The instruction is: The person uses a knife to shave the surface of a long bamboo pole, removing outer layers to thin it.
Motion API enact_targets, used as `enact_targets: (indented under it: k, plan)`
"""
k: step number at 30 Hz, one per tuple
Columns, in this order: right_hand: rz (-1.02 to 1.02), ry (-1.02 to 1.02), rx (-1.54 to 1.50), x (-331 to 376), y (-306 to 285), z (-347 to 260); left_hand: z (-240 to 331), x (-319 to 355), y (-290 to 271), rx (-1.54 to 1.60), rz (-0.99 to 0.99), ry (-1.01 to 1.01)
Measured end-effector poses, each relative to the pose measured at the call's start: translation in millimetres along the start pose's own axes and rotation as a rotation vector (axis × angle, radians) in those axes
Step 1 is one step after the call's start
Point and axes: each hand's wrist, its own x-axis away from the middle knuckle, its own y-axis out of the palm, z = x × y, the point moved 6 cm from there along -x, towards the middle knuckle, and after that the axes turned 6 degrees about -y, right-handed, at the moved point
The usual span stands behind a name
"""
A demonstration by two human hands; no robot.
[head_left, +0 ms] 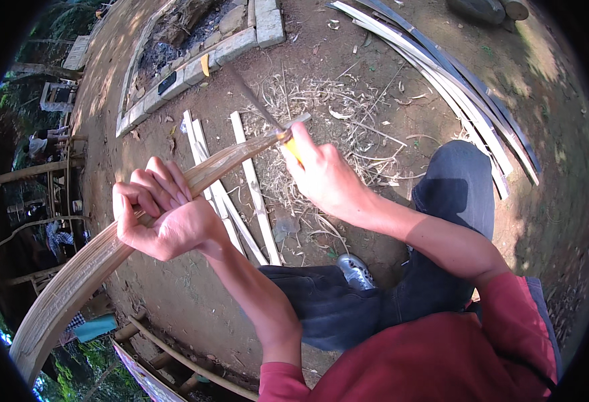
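Left hand [164, 214] fisted around bamboo strip [100, 261]; right hand [324, 177] clenched on knife [268, 114] at strip's far edge; bare ground beyond strip.

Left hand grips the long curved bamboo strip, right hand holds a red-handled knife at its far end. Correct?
Not quite: the head view shows the handle is yellow. The left hand grips the long curved bamboo strip; the right hand holds the yellow-handled knife at its far end.

Knife handle [293, 149] mostly hidden in the right hand's [324, 179] grip, blade [254, 102] motion-blurred, perhaps dark.
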Motion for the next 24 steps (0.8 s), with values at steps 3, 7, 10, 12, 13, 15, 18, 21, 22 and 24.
enact_targets:
  k: [3, 7, 10, 12, 13, 15, 18, 21, 22, 24]
  plan:
    - [-0.16, 0.173, 0.162, -0.5, 19.9, 60.5, -4.6, 1.6, 5.4, 0.063, -0.068, -0.034]
    - [-0.014, 0.003, 0.035, -1.5, -1.6, 19.3, -1.3, -5.5, -6.1, 0.018, -0.176, 0.012]
    - [0.075, -0.149, -0.024, 5.7, -12.4, -10.8, -0.1, -3.8, -5.2, 0.0, 0.03, -0.027]
    - [0.055, -0.119, 0.008, 9.4, -7.6, -3.0, -2.4, -4.7, -9.1, 0.02, 0.073, -0.037]
    - [0.016, -0.104, 0.012, 11.1, -3.6, 2.9, -2.8, -5.7, -10.7, 0.033, 0.093, -0.041]
    - [-0.063, -0.077, 0.02, 13.5, 3.3, 9.7, -1.8, -11.7, -21.8, -0.009, 0.037, -0.058]
    - [0.142, -0.288, 0.2, 15.4, -0.1, -6.3, -2.4, -13.5, -29.6, -0.069, 0.082, -0.064]
    - [-0.029, -0.172, 0.259, 16.9, 10.9, 10.4, -2.4, -8.7, -16.3, -0.021, 0.116, -0.062]
    - [-0.108, -0.04, 0.198, 15.0, 10.7, 18.3, -2.6, -8.1, -12.4, 0.016, 0.113, -0.062]
    - [-0.268, 0.216, 0.069, 11.3, 8.7, 28.6, -1.2, -8.0, -11.6, -0.019, 0.048, -0.045]
